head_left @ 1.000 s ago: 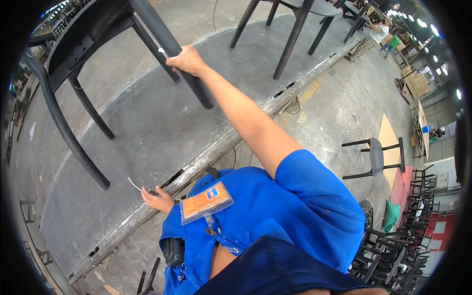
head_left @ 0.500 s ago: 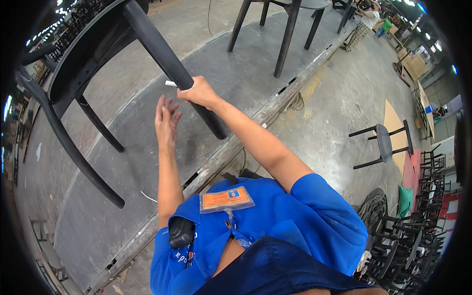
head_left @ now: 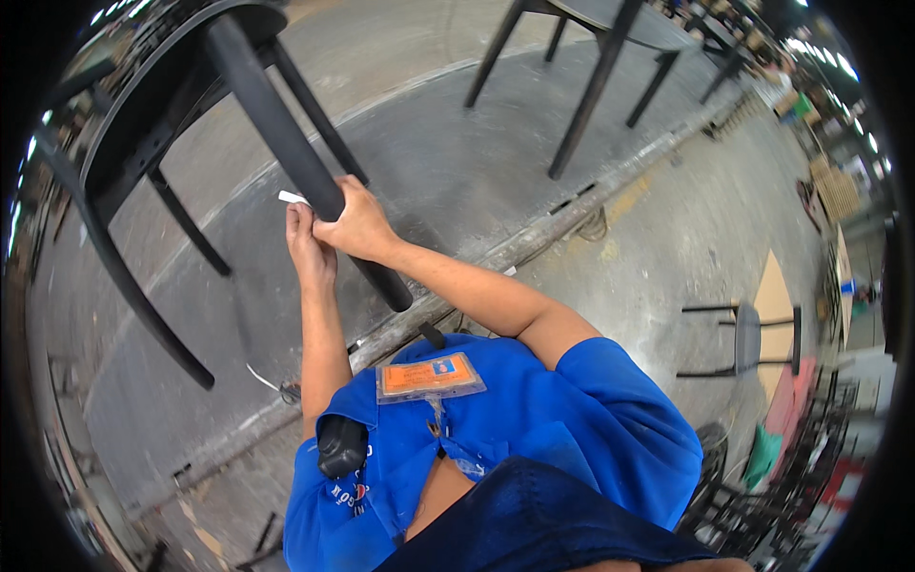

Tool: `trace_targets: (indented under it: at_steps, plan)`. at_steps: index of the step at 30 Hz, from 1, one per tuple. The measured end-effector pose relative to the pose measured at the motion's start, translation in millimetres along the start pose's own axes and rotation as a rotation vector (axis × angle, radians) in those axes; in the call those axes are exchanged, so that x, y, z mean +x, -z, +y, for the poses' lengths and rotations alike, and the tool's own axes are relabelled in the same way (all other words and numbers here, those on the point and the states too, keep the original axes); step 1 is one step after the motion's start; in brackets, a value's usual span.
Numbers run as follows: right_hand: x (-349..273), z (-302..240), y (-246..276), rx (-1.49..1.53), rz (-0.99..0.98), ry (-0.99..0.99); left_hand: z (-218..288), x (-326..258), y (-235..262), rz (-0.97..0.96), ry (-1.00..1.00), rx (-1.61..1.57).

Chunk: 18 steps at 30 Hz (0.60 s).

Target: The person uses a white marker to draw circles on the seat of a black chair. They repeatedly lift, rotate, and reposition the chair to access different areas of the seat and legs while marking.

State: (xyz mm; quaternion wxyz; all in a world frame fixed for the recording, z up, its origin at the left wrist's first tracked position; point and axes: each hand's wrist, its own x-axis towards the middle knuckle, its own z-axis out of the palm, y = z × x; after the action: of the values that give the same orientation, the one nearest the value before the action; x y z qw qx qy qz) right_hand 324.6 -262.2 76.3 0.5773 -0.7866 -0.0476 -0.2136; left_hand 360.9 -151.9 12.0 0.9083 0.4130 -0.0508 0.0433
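Left hand (head_left: 310, 246) flat vs the black chair leg (head_left: 286, 143), fingers pinching a small white piece (head_left: 291, 197) just left of leg. Right hand (head_left: 357, 224) wrapped tight round leg, mid-length. Chair tipped over bench (head_left: 457, 181).

Upper left: upturned chair (head_left: 162, 114) on the platform (head_left: 429, 181), its leg (head_left: 286, 143) slanting toward centre.
Centre: right hand (head_left: 357, 224) on that leg, left hand (head_left: 310, 250) just beside it.
Top centre: second chair (head_left: 591, 67).
Right: stool (head_left: 748, 334) on the floor (head_left: 686, 238).

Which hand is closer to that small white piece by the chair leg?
Left. The left hand has its fingertips at the white piece; the right hand grips the black chair leg beside it.
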Motion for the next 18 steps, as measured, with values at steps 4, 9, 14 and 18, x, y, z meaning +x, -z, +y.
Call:
trace_targets:
  at_steps: [4,9,14,18]
  plan:
    - [5,3,-3,0.14,-0.143,-0.108,8,-15,17,0.42,-0.165,0.274]
    - [10,1,-10,0.154,-0.22,-0.122,7,-81,38,0.456,-0.079,0.487]
    - [-2,0,-18,0.196,-0.236,-0.13,-11,-150,21,0.43,0.023,0.328]
    - [-41,-10,-22,0.356,-0.326,-0.116,-26,-174,8,0.57,-0.159,0.403]
